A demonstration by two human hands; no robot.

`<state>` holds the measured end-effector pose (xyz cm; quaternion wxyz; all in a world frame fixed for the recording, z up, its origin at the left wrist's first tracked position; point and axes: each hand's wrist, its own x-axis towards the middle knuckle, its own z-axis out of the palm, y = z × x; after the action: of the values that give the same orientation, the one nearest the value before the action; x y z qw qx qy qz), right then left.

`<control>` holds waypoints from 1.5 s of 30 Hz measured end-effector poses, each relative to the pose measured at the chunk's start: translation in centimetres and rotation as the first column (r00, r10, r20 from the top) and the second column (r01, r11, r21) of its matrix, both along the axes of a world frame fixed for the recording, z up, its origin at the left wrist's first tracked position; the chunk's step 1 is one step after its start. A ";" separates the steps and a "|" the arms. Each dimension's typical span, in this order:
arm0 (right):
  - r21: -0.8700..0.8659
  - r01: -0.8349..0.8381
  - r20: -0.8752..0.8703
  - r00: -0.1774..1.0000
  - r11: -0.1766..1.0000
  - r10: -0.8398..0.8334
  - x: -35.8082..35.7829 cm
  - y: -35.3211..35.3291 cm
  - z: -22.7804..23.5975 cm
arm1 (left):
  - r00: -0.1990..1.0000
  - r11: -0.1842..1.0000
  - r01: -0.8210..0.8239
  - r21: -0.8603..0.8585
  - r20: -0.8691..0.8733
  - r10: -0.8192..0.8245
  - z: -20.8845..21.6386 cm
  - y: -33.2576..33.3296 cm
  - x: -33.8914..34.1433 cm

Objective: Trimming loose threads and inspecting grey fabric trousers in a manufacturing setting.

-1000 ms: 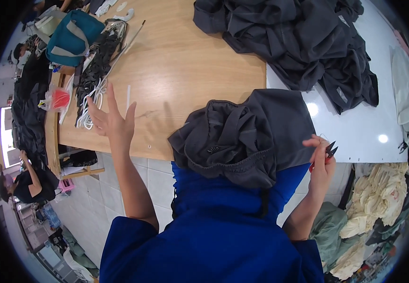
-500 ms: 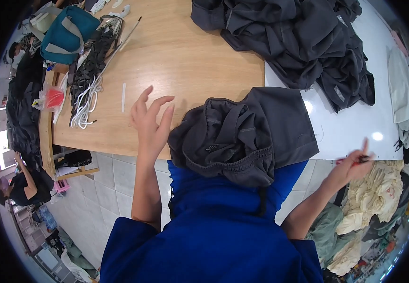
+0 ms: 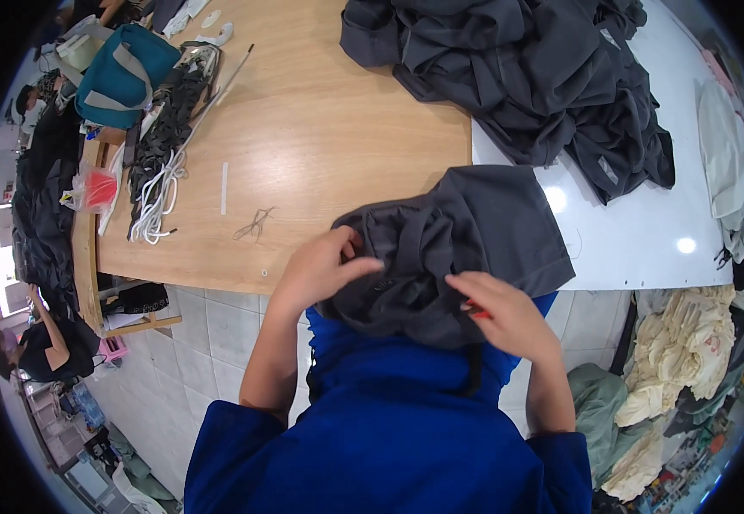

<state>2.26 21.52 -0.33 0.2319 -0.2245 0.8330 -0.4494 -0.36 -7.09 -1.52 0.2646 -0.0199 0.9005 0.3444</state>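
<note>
Dark garment (image 3: 518,214): bunched on the table (image 3: 321,128) at its front edge, across the wood-white join; near part hangs over that edge.
Left hand (image 3: 321,269): at garment's left side, thumb parted from fingers; can't tell if cloth is pinched.
Right hand (image 3: 511,319): fingers curled round a red-handled tool (image 3: 477,313), mostly hidden, over garment's right half.
Handling: best to spread folds with left fingers, tool tip kept off cloth.
Front edge: overhang could drag; worth supporting.
Room: leftward over wood, past loose threads (image 3: 257,223), to white cords (image 3: 156,208) near left edge; rightward along white top (image 3: 638,244). Dark pile (image 3: 509,81) blocks far side.
</note>
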 end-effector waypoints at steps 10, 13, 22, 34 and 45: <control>0.334 0.116 -0.423 0.905 0.935 0.039 -4.7 5.5 10.0 | 0.727 0.746 -0.307 0.591 -0.361 0.585 4.4 -7.2 -1.6; 0.120 0.320 -0.801 0.591 0.940 -0.098 -5.9 4.7 16.4 | 0.333 0.801 0.001 0.598 -0.756 0.564 12.7 -2.1 -5.3; -0.649 0.216 -0.162 0.897 0.730 -0.410 -5.9 8.6 14.3 | 0.901 0.831 0.370 0.416 -0.378 -0.212 20.0 -5.8 -4.6; -0.286 0.819 0.244 0.565 0.498 -0.788 -0.8 6.7 0.2 | 0.840 0.985 0.153 0.077 -0.536 -0.089 4.5 -1.9 -4.5; -0.422 0.805 0.275 0.551 0.416 -0.787 1.3 2.1 -0.5 | 0.792 0.942 0.334 0.021 -0.547 -0.269 1.6 4.4 -6.1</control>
<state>3.55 23.66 -0.83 -0.0618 0.1526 0.6861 -0.7087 -6.47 -2.67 0.07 0.0541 0.2368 0.9080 0.3415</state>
